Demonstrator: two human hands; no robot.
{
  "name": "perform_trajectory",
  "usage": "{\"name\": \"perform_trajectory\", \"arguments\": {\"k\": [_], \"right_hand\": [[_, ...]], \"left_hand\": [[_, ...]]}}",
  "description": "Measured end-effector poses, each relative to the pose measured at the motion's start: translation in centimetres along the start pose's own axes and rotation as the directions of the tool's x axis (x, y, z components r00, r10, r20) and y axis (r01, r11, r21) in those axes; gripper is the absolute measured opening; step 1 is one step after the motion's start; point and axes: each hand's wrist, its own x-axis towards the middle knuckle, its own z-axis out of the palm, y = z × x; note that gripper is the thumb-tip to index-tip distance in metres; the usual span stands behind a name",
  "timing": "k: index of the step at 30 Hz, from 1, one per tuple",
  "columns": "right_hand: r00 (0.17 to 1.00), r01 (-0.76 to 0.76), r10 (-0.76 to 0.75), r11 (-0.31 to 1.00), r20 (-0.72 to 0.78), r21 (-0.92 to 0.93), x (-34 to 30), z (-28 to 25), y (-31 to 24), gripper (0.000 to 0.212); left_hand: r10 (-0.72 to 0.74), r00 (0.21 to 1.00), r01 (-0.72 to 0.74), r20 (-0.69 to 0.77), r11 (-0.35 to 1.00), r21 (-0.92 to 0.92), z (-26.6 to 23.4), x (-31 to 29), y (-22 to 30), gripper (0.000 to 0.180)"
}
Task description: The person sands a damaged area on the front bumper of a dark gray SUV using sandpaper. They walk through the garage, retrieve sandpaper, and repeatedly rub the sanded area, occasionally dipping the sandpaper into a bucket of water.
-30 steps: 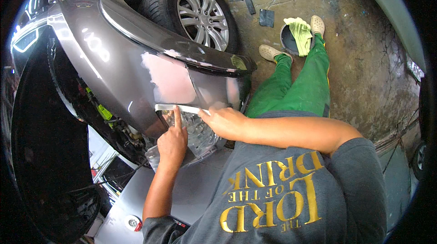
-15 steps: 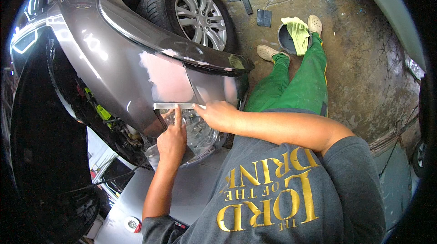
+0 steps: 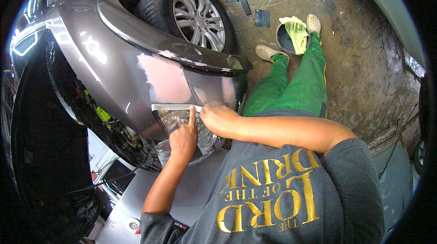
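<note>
Pinching white tape point(image 3: 170, 107) with right hand point(image 3: 220, 119), pressing one-fingered with left hand point(image 3: 183, 139) (grip unclear), possibly risking creases from uneven tension.

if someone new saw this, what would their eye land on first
Probably the pale pink patch on the grey car, just above the headlight. Next, the white strip along the headlight's edge, with the left hand setting a finger on it and the right hand at its right end. Upper right, a yellow-green cloth on a dark bucket stands out.
</note>
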Motion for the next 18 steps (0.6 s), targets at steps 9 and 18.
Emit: {"name": "perform_trajectory", "arguments": {"k": [9, 18], "right_hand": [[0.972, -0.231, 0.233, 0.915, 0.034, 0.332, 1.4, -1.5, 0.5, 0.028], [0.954, -0.293, 0.293, 0.857, 0.067, 0.425, 1.0, 0.5, 2.1, 0.043]], "left_hand": [[0.04, 0.998, -0.041, -0.039, 0.999, -0.008, 1.4, 1.3, 0.6, 0.072], [0.1, 0.988, -0.086, -0.12, 0.989, 0.117, -0.6, 0.2, -0.3, 0.062]]}}
